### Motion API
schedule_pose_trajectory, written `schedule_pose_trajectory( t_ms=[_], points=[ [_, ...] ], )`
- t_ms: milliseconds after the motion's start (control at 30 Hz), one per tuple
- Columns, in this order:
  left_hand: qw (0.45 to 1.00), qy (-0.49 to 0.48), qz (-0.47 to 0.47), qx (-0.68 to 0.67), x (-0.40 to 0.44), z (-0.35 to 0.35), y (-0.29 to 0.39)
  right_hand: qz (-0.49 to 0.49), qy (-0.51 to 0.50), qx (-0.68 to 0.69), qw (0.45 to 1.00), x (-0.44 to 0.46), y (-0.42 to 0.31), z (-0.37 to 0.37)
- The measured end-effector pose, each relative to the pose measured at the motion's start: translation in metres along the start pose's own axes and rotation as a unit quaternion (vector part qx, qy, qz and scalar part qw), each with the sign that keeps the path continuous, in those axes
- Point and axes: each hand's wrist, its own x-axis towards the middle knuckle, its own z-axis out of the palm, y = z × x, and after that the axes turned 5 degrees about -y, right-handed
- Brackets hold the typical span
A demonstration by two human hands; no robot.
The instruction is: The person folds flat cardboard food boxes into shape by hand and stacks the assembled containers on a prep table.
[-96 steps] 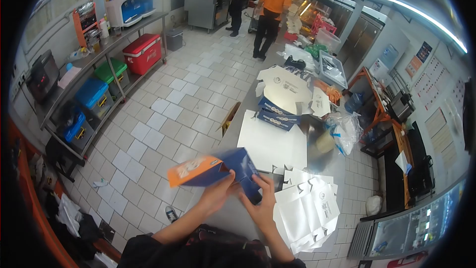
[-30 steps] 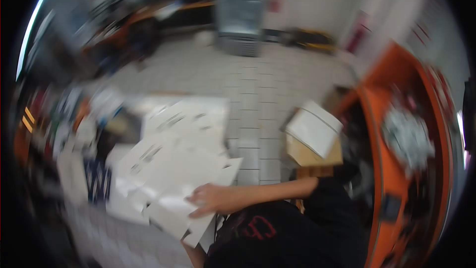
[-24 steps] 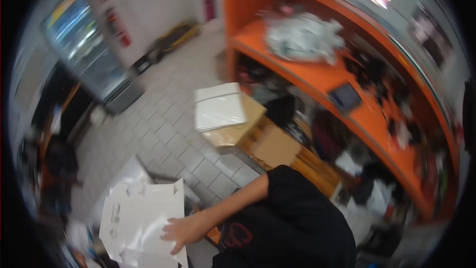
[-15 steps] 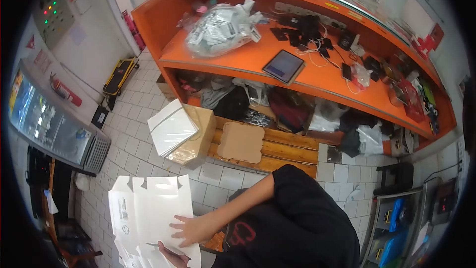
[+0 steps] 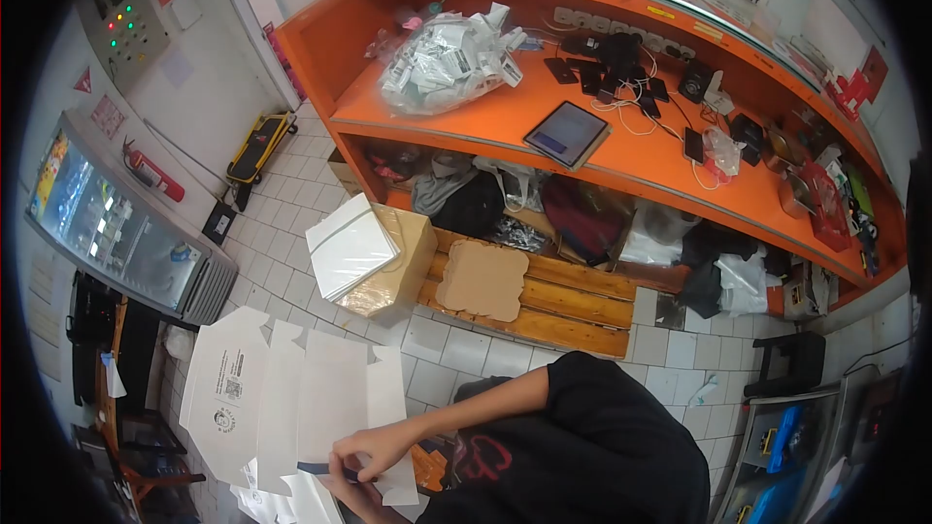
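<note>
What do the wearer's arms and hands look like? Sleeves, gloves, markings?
Right hand and left hand: bare, no gloves. Right arm: loose black short sleeve, no watch or band visible. Black shirt has a red print. Left sleeve out of view.

Floor (image 5: 427, 342) gap past sheet (image 5: 280, 408) — box (image 5: 419, 257), bench (image 5: 582, 306) beyond

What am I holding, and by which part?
The flat white cardboard: your right hand and left hand pinch it beside a dark blue edge; exact fingertip contact is hidden.
</note>
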Motion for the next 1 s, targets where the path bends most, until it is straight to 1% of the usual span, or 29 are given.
schedule_pose_trajectory(
  t_ms=[33, 67, 100, 133, 167, 200, 233, 267, 300, 333, 367, 433, 467, 500, 567, 600, 633, 667, 700, 733, 767, 833, 867, 900, 933, 967, 1000],
  points=[
    [0.999, 0.01, 0.023, 0.029, -0.001, 0.002, -0.003, 0.018, 0.005, 0.052, 0.998, -0.008, -0.004, 0.0],
    [0.999, 0.034, -0.02, 0.003, -0.002, 0.006, -0.001, 0.035, 0.009, 0.105, 0.994, -0.016, -0.012, 0.0],
    [0.999, 0.037, -0.018, 0.003, -0.005, 0.009, 0.001, 0.034, 0.006, 0.105, 0.994, -0.027, -0.022, 0.004],
    [0.998, 0.053, -0.019, -0.012, -0.015, 0.035, 0.019, -0.003, 0.091, -0.008, 0.996, -0.041, -0.039, 0.01],
    [0.997, 0.07, -0.019, -0.028, -0.021, 0.049, 0.029, -0.04, 0.174, -0.12, 0.977, -0.055, -0.051, 0.011],
    [0.996, 0.044, 0.012, -0.075, -0.017, 0.044, 0.022, -0.081, 0.152, -0.31, 0.935, -0.068, -0.057, 0.007],
    [0.996, 0.049, 0.016, -0.077, -0.022, 0.051, 0.027, -0.084, 0.147, -0.309, 0.936, -0.075, -0.06, 0.006],
    [0.99, 0.054, 0.044, -0.123, -0.026, 0.063, 0.03, -0.122, 0.1, -0.381, 0.911, -0.082, -0.061, 0.005],
    [0.981, 0.059, 0.07, -0.168, -0.03, 0.076, 0.034, -0.158, 0.053, -0.448, 0.878, -0.087, -0.06, 0.005],
    [0.982, 0.101, 0.074, -0.138, -0.032, 0.085, 0.036, -0.208, 0.061, -0.524, 0.824, -0.087, -0.053, 0.006],
    [0.982, 0.104, 0.076, -0.138, -0.036, 0.089, 0.037, -0.21, 0.058, -0.522, 0.824, -0.087, -0.047, 0.005],
    [0.97, 0.135, 0.065, -0.192, -0.044, 0.099, 0.039, -0.251, 0.077, -0.528, 0.807, -0.085, -0.053, 0.0],
    [0.97, 0.158, 0.101, -0.153, -0.05, 0.102, 0.036, -0.262, 0.087, -0.494, 0.825, -0.084, -0.056, -0.002],
    [0.967, 0.183, 0.135, -0.112, -0.056, 0.105, 0.033, -0.265, 0.084, -0.491, 0.826, -0.084, -0.057, 0.0],
    [0.952, 0.157, 0.176, -0.195, -0.043, 0.063, 0.011, -0.156, 0.142, -0.339, 0.917, -0.08, -0.058, 0.003],
    [0.939, 0.184, 0.185, -0.223, -0.049, 0.069, 0.015, -0.145, 0.17, -0.268, 0.937, -0.077, -0.06, 0.006],
    [0.937, 0.192, 0.189, -0.224, -0.053, 0.078, 0.019, -0.147, 0.162, -0.264, 0.939, -0.075, -0.061, 0.01],
    [0.923, 0.277, 0.223, -0.147, -0.057, 0.087, 0.022, -0.152, 0.154, -0.258, 0.942, -0.072, -0.061, 0.015],
    [0.896, 0.357, 0.253, -0.068, -0.061, 0.091, 0.024, -0.158, 0.147, -0.251, 0.944, -0.07, -0.061, 0.02],
    [0.889, 0.374, 0.259, -0.038, -0.066, 0.088, 0.023, -0.191, 0.142, -0.264, 0.935, -0.068, -0.063, 0.024],
    [0.887, 0.379, 0.26, -0.037, -0.071, 0.087, 0.026, -0.193, 0.139, -0.261, 0.936, -0.069, -0.065, 0.026],
    [0.892, 0.371, 0.243, -0.086, -0.082, 0.087, 0.035, -0.168, 0.06, -0.23, 0.957, -0.072, -0.069, 0.027],
    [0.816, 0.273, 0.396, 0.321, -0.089, 0.051, 0.0, -0.168, 0.058, -0.228, 0.957, -0.074, -0.068, 0.026],
    [0.816, 0.275, 0.395, 0.321, -0.09, 0.047, 0.006, -0.216, 0.028, -0.274, 0.937, -0.078, -0.066, 0.024],
    [0.906, 0.283, 0.292, 0.117, -0.092, 0.043, 0.014, -0.262, -0.003, -0.319, 0.911, -0.082, -0.065, 0.022],
    [0.912, 0.272, 0.282, 0.124, -0.097, 0.044, 0.007, -0.259, -0.005, -0.316, 0.912, -0.088, -0.063, 0.02],
    [0.917, 0.261, 0.273, 0.131, -0.103, 0.047, 0.002, -0.294, -0.006, -0.361, 0.885, -0.095, -0.063, 0.02]
  ],
)
